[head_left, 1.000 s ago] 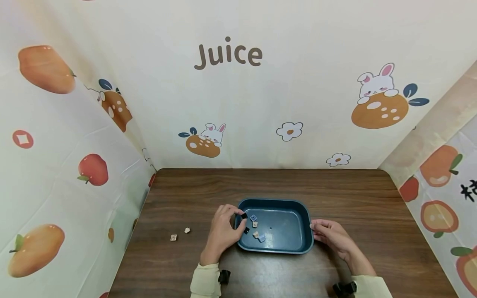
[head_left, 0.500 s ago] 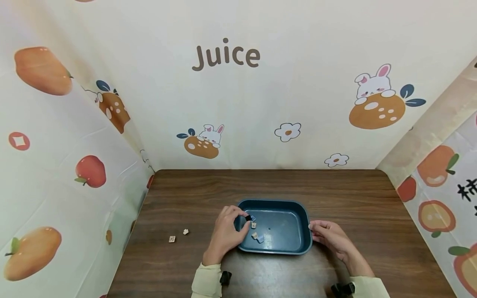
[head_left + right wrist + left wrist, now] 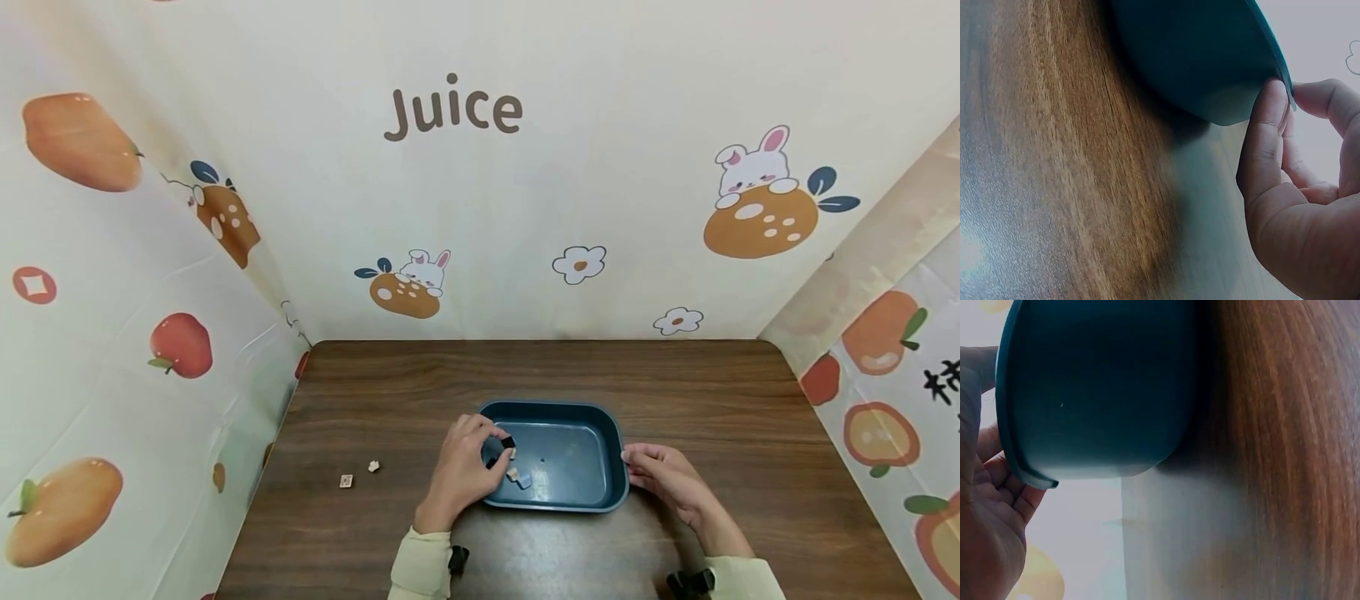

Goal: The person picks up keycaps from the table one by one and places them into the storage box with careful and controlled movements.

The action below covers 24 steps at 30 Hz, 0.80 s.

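A dark blue rectangular tray (image 3: 573,458) stands on the table. Over its left end, my left hand (image 3: 461,468) pinches a small black block (image 3: 507,442) between thumb and index finger. Another small black piece (image 3: 491,463) shows in the gap behind the thumb. Near the fingertips lie a light blue block (image 3: 524,481) and a beige block (image 3: 512,474); the hand partly hides others. At the tray's right end, my right hand (image 3: 667,477) pinches the rim, as the right wrist view shows. In the left wrist view, the tray's wall (image 3: 1097,394) hides the left fingertips.
Two small beige pieces lie on the wooden table (image 3: 405,375) to the left: a square patterned tile (image 3: 346,481) and an irregular bit (image 3: 374,467). A printed cloth (image 3: 480,208) rises behind the table and on both sides.
My left hand has moved rightward and slightly nearer with the black block, over the tray's inside, now covering the blue patterned piece. The right hand and the tray stay nearly in place.
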{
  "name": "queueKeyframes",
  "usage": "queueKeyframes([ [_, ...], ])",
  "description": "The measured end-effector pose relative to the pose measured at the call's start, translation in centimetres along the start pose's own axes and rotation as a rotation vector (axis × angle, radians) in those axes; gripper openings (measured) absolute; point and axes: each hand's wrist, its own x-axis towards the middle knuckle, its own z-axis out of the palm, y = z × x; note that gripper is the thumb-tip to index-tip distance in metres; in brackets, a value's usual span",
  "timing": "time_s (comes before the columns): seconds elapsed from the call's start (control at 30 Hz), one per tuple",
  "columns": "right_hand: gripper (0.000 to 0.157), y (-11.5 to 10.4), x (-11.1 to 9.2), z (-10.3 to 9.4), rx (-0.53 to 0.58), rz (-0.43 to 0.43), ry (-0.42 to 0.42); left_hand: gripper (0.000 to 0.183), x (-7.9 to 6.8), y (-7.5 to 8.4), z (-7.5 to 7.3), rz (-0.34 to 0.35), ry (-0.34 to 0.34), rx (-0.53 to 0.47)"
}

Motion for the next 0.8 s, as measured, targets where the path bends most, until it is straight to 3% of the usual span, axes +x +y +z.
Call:
queueKeyframes([
  [0.43, 0.029, 0.2, 0.1, 0.1, 0.005, 0.018, 0.012, 0.012, -0.2, 0.7, 1.6, 0.043, -0.088, 0.007],
  [0.8, 0.031, 0.2, 0.1, -0.2, 0.011, 0.007, -0.013, 0.013, 0.0, 0.8, 1.8, 0.026, -0.094, 0.037],
])
